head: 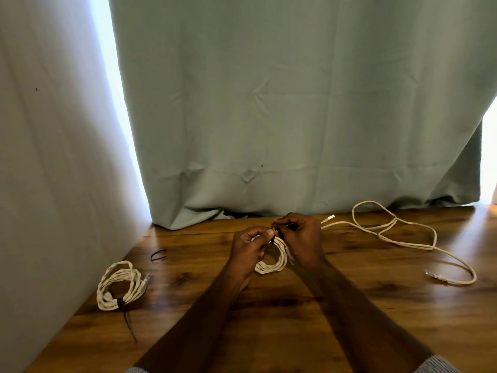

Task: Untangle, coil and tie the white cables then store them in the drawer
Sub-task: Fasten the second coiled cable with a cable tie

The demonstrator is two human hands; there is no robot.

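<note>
The right hand (301, 236) pinches a small dark tie (274, 226) at the top of a coiled white cable (271, 261), fingers curled tight; the left hand (248, 249) grips the coil's upper left side, thumb and forefinger closed on the strands beside the tie; the coil is held near upright above the middle of the tabletop (295, 313), its lower rim toward the person; both forearms reach in from the near edge, converging. A tied coil (118, 285) lies flat near the left edge, its black tie tail trailing toward the near edge; a loose black tie (158, 255) lies beyond it; 1 uncoiled cable (403, 238) sprawls along the far right, running left to right.
</note>
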